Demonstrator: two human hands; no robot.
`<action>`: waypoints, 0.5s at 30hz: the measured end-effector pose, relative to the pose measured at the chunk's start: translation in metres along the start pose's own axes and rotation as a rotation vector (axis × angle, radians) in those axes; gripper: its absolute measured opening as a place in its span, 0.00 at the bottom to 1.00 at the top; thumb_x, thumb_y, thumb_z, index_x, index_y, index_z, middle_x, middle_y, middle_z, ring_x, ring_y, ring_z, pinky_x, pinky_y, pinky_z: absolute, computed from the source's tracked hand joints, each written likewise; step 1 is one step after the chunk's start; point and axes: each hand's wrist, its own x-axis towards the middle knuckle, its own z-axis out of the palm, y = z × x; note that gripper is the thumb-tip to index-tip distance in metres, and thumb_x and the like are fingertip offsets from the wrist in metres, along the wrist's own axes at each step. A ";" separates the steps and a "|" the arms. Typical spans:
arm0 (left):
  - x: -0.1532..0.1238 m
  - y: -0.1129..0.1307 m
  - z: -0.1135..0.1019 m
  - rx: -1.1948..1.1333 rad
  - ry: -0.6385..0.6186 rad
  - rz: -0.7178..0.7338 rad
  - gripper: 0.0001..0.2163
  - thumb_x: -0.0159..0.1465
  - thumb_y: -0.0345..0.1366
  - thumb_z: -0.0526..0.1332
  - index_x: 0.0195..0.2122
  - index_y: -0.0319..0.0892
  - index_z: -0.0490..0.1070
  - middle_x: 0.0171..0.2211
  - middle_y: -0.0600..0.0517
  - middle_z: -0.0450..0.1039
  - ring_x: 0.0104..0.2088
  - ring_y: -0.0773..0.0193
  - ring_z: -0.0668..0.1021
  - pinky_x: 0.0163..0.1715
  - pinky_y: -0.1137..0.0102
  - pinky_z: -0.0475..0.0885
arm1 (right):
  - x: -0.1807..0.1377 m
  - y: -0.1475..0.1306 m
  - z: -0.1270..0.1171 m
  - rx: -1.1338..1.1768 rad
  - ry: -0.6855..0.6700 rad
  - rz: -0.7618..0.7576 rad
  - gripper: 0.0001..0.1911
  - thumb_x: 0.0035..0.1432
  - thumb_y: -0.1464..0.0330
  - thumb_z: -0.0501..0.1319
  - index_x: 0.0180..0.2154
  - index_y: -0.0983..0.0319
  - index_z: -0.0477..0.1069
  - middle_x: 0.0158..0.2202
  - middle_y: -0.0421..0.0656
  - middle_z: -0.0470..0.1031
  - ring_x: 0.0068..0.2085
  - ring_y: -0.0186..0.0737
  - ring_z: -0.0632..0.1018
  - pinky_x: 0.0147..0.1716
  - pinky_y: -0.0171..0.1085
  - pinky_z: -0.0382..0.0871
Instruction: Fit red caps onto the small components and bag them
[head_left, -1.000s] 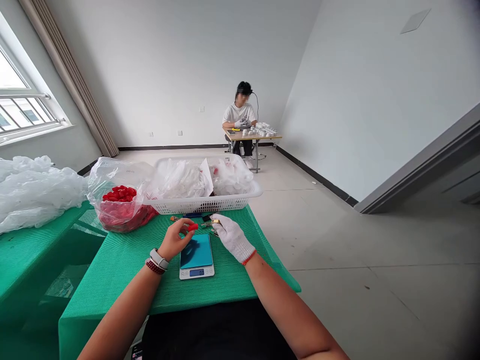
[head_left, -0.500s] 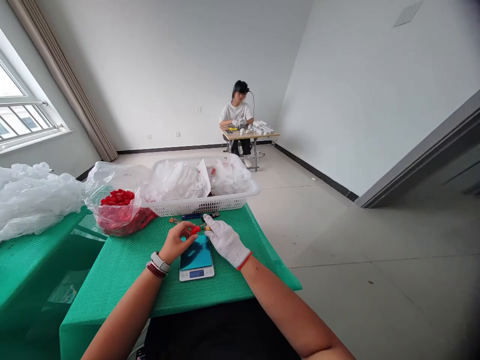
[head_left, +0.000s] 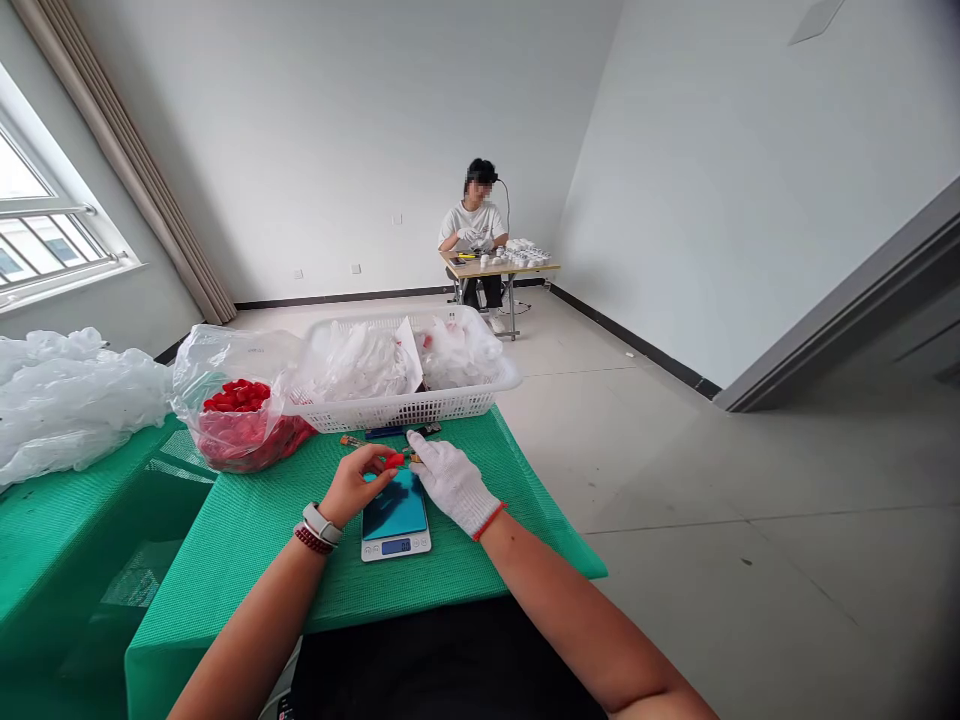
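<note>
My left hand [head_left: 356, 486], bare with a watch and beaded bracelet, pinches a small red cap [head_left: 394, 460] above the scale. My right hand [head_left: 450, 482], in a white knit glove, holds a small gold-tipped part [head_left: 410, 457] against the cap. The two hands nearly meet over the far end of a digital scale [head_left: 395, 545], whose top has a blue film [head_left: 394, 505]. Several small parts lie just beyond, including an orange-tipped one [head_left: 352, 441] and a blue one [head_left: 382, 432].
A clear bag of red caps [head_left: 240, 430] sits left of a white plastic basket [head_left: 405, 408] holding clear bags. Green mesh cloth [head_left: 450, 570] covers the table. More plastic [head_left: 67, 400] lies left. A seated person [head_left: 474, 225] works at a far desk.
My gloved right hand has moved left with the gold-tipped part, bringing it up to the red cap in my left hand. The head view has tilted slightly.
</note>
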 end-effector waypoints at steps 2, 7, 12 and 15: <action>0.000 -0.001 0.000 0.020 -0.012 0.022 0.12 0.62 0.41 0.63 0.44 0.41 0.73 0.32 0.50 0.76 0.30 0.64 0.77 0.33 0.67 0.76 | -0.001 0.001 0.000 0.017 0.036 -0.004 0.28 0.66 0.60 0.52 0.65 0.59 0.55 0.44 0.50 0.75 0.44 0.50 0.73 0.40 0.43 0.70; 0.000 -0.004 0.001 0.018 -0.018 -0.024 0.13 0.60 0.41 0.65 0.43 0.40 0.73 0.31 0.50 0.77 0.28 0.65 0.77 0.31 0.68 0.76 | -0.004 0.001 -0.001 0.179 0.109 -0.120 0.28 0.68 0.61 0.51 0.66 0.59 0.53 0.47 0.49 0.73 0.46 0.47 0.73 0.45 0.42 0.70; 0.000 -0.003 -0.001 -0.036 -0.004 -0.064 0.13 0.60 0.40 0.65 0.43 0.40 0.71 0.33 0.50 0.77 0.28 0.65 0.78 0.30 0.69 0.76 | -0.003 -0.001 -0.002 0.094 0.045 -0.111 0.27 0.67 0.63 0.52 0.65 0.60 0.55 0.46 0.48 0.74 0.45 0.46 0.73 0.44 0.40 0.70; 0.000 -0.003 -0.001 -0.034 -0.040 -0.023 0.13 0.61 0.40 0.64 0.44 0.40 0.73 0.34 0.48 0.78 0.31 0.63 0.79 0.34 0.67 0.77 | -0.002 -0.002 -0.004 -0.006 0.060 -0.060 0.27 0.67 0.64 0.54 0.64 0.64 0.57 0.44 0.49 0.75 0.43 0.45 0.73 0.41 0.40 0.71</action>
